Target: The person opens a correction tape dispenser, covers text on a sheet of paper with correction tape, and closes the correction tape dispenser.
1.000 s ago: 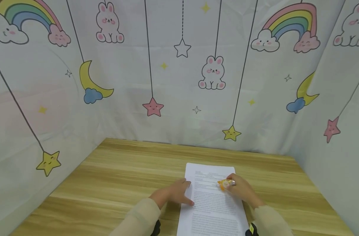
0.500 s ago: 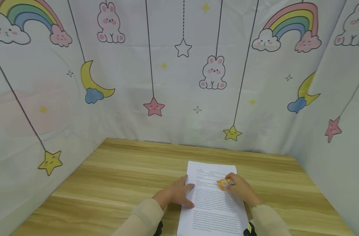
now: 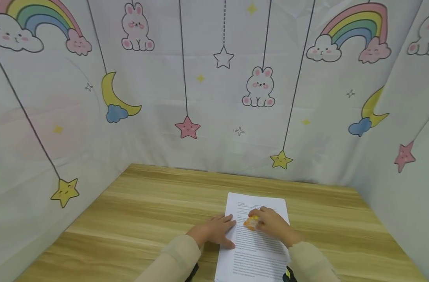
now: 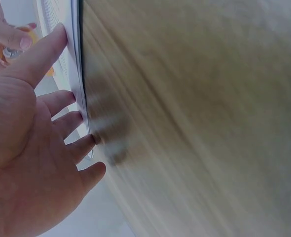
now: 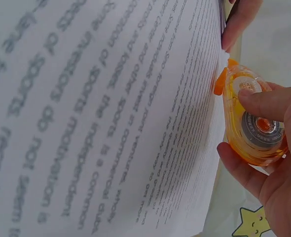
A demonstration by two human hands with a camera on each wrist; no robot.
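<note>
A stack of printed paper [image 3: 258, 256] lies on the wooden table, its text facing up. My right hand [image 3: 271, 225] holds an orange see-through correction tape [image 3: 250, 223] over the upper part of the page. In the right wrist view the thumb presses the side of the correction tape [image 5: 264, 123], fingers curl beneath it, and its orange tip points at the sheet. At the stack's left edge rests my left hand [image 3: 216, 230], fingers extended. The left wrist view shows that hand [image 4: 37, 148] with its thumb and fingertips along the sheets' edge.
The wooden tabletop [image 3: 140, 211] spreads to both sides of the paper. White cloth [image 3: 214, 149] printed with rabbits, stars, moons and rainbows hangs behind the table and along both sides.
My right hand has moved left across the page with the correction tape. The left hand stays at the paper's left edge. The whole head view has shifted slightly.
</note>
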